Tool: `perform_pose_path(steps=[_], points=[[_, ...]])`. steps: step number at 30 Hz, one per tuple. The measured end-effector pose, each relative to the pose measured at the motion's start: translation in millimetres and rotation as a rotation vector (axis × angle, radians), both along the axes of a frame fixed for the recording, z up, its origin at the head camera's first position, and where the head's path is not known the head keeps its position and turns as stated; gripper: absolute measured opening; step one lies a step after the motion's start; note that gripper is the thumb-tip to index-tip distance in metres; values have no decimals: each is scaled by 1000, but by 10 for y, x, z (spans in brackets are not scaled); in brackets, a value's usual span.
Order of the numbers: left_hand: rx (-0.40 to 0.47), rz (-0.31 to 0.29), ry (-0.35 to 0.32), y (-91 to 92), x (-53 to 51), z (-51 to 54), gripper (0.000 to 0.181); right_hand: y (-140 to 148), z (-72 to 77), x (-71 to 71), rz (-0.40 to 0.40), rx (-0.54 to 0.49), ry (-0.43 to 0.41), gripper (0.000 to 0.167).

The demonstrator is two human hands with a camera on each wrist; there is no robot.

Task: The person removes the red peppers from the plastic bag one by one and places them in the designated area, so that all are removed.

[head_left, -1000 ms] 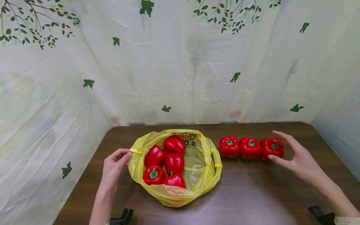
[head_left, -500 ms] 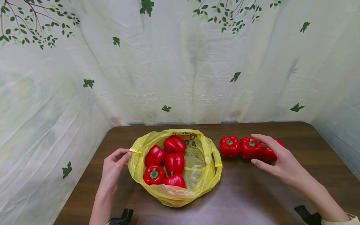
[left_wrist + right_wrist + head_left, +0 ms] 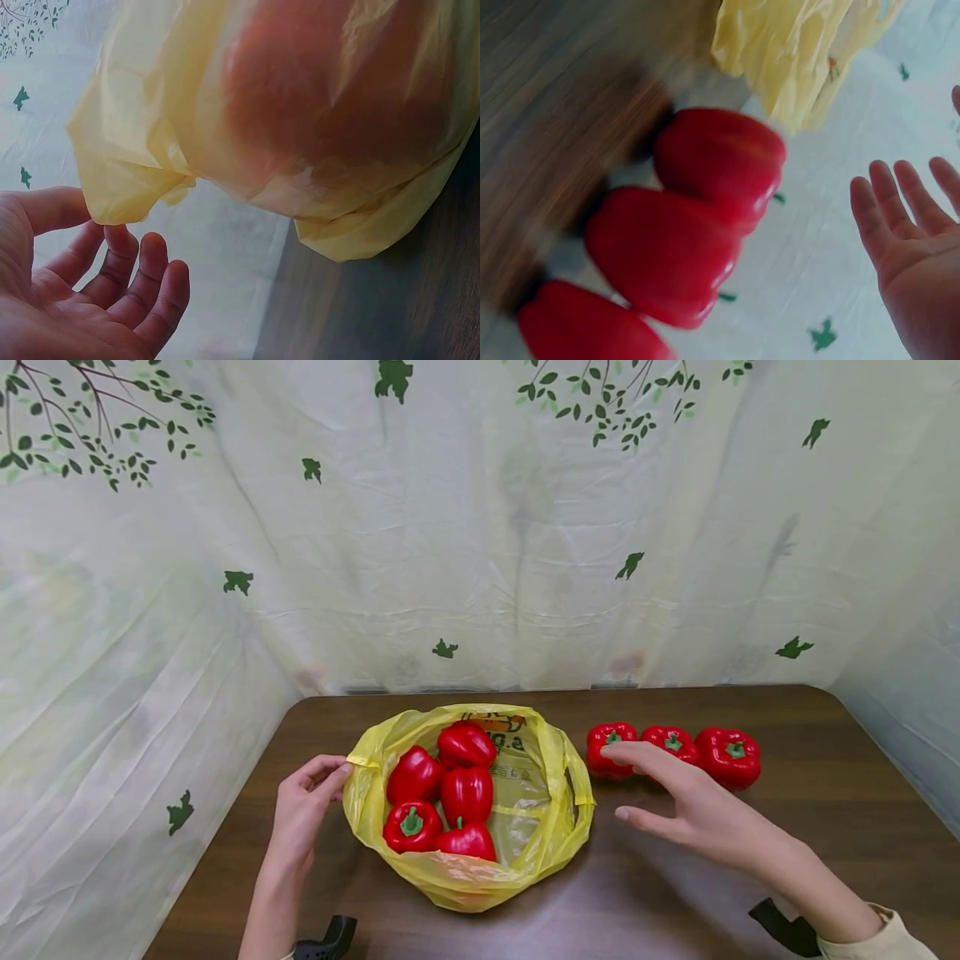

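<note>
Red bell peppers: three rowed on the table, five in the yellow plastic bag. I judge them light, firm, slick; grasp around the sides. Left hand pinches the bag's rim; right hand near the row, spread wide, holding nothing.

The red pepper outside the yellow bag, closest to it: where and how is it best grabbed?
Probably grip this red pepper by its near and far sides, coming from above: it sits stem up, and the neighbouring pepper crowds its right side.
</note>
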State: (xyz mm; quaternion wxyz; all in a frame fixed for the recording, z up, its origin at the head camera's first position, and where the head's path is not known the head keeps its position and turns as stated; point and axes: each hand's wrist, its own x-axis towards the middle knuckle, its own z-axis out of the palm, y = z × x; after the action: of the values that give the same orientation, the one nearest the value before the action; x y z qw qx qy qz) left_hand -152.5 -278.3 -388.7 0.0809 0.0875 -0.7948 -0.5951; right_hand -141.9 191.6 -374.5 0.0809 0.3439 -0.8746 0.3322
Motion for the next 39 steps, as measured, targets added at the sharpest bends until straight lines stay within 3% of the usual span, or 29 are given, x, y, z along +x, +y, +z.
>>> perform_pose_path(steps=[7,21,30,39], points=[[-6,-2,-3,10,0,8,30,-239,23,22,124,-8,-14,69],[-5,-1,-11,7,-6,-6,29,-739,-85,75,232,-3,-93,54],[-5,-2,-7,6,-7,0,29,-1012,-187,39,278,5,-162,50],[1,-3,8,9,-8,-23,28,-1247,-270,-35,258,-38,-311,45]])
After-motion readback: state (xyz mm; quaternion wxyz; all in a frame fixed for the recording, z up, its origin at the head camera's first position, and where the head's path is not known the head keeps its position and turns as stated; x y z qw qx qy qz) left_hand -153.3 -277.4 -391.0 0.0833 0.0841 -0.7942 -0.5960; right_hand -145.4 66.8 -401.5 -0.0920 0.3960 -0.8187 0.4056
